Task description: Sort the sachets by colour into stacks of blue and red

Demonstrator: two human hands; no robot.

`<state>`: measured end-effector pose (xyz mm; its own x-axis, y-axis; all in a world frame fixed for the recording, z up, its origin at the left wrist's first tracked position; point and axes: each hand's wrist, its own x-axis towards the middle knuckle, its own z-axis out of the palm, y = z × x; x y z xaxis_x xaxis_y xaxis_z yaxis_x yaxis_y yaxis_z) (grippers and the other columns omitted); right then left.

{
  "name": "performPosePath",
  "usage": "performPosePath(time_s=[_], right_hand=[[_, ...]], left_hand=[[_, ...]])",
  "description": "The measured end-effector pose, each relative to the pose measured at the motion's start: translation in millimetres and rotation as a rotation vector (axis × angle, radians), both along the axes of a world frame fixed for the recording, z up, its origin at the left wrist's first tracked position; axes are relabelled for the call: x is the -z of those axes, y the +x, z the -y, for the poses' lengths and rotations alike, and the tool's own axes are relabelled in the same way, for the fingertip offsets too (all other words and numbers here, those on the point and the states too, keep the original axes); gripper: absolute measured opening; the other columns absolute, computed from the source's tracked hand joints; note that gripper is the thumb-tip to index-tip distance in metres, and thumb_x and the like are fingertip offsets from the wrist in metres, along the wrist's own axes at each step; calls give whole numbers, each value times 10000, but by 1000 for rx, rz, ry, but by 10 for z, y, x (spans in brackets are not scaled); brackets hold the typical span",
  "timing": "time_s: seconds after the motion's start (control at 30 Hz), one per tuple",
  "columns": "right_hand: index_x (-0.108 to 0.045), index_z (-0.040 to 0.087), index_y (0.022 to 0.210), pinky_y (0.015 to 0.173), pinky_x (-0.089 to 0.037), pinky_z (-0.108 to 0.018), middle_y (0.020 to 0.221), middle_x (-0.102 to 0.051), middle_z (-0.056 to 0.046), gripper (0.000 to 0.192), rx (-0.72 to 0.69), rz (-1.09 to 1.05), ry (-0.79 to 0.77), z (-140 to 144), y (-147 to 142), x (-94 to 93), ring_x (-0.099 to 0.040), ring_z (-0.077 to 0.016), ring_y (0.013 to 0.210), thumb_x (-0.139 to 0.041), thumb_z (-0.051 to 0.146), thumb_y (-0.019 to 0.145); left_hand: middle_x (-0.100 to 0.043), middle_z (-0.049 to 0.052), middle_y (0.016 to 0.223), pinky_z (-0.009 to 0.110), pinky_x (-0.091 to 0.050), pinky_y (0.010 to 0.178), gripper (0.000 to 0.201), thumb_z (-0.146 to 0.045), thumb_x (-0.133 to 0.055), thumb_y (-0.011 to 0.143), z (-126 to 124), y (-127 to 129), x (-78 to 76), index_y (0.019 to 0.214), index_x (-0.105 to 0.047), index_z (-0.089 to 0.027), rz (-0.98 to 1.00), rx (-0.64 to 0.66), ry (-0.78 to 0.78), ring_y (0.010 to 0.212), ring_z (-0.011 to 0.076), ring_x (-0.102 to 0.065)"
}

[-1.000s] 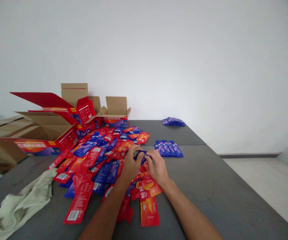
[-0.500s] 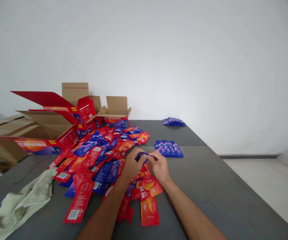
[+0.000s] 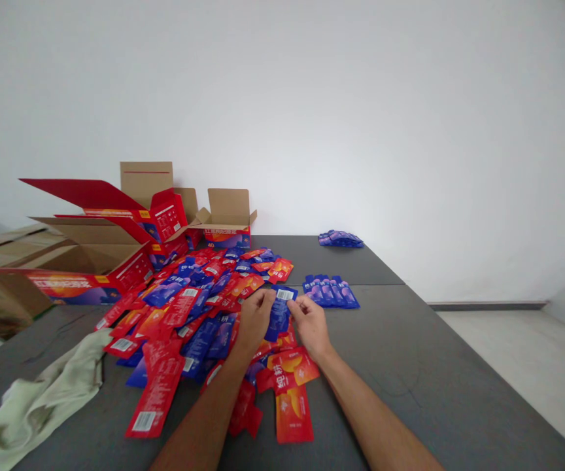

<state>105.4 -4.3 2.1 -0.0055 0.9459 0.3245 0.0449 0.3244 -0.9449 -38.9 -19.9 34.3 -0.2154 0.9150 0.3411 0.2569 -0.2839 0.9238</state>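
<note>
A blue sachet (image 3: 279,316) hangs between my hands, its barcode end up and its printed back facing me. My left hand (image 3: 256,319) pinches its upper left corner, and my right hand (image 3: 310,322) pinches the upper right edge. Below and to the left spreads a loose pile of red and blue sachets (image 3: 199,314). Two red-orange sachets (image 3: 294,412) lie under my right wrist, one partly over the other. Just beyond my right hand rests an overlapping row of blue sachets (image 3: 331,292).
Another stack of blue sachets (image 3: 340,239) sits at the table's far edge. Open red cartons (image 3: 130,268) and a smaller open box (image 3: 227,237) stand at the back left. A pale green cloth (image 3: 47,396) lies at the left on the dark table (image 3: 410,379).
The blue sachet, seen nearly edge-on before, is now tipped upright with its barcode side toward me. My hands have moved slightly apart at its top edge.
</note>
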Motion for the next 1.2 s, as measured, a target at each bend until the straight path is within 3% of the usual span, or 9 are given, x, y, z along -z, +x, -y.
performPosePath(time_s=[0.23,0.4,0.6,0.9,1.07,1.2], right_hand=[[-503,205,734,558,-323,-229,651,-461,54,405,-39,17,-15,11,-10,24,-399,-113,600,-537,572,903],[-480,209,753,603,-324,-235,695,-498,43,431,53,194,36,133,-81,-4,-429,-121,646,-361,545,994],[-508,205,750,633,-349,-249,700,-536,21,451,139,229,93,112,-112,-20,-455,-133,650,-327,530,1005],[-524,197,781,614,-348,-230,724,-516,40,459,81,100,14,148,-58,-61,-445,-127,689,-382,587,978],[-507,199,765,593,-341,-232,694,-502,43,474,110,124,20,138,-61,-47,-443,-124,657,-376,602,978],[-500,202,767,578,-336,-234,687,-501,41,469,81,132,33,129,-74,-38,-439,-121,639,-365,594,984]], left_hand=[[-511,-24,648,259,-299,590,366,-420,-363,991,-55,-16,122,714,-466,-205,-250,-126,43,625,140,-475],[-582,20,712,275,-297,618,330,-388,-315,1004,-52,39,183,781,-492,-220,-374,-221,2,663,177,-543],[-578,18,705,273,-329,632,344,-402,-309,1001,-52,129,154,746,-461,-227,-295,-221,-14,667,181,-539],[-553,-5,689,272,-321,628,321,-387,-333,994,27,143,137,756,-475,-223,-273,-153,-22,664,165,-524],[-535,-22,678,260,-325,608,357,-431,-330,995,48,180,127,746,-472,-219,-168,-92,-16,647,145,-505],[-530,-18,686,269,-339,625,354,-437,-329,995,0,173,155,751,-465,-219,-199,-75,-10,658,150,-502]])
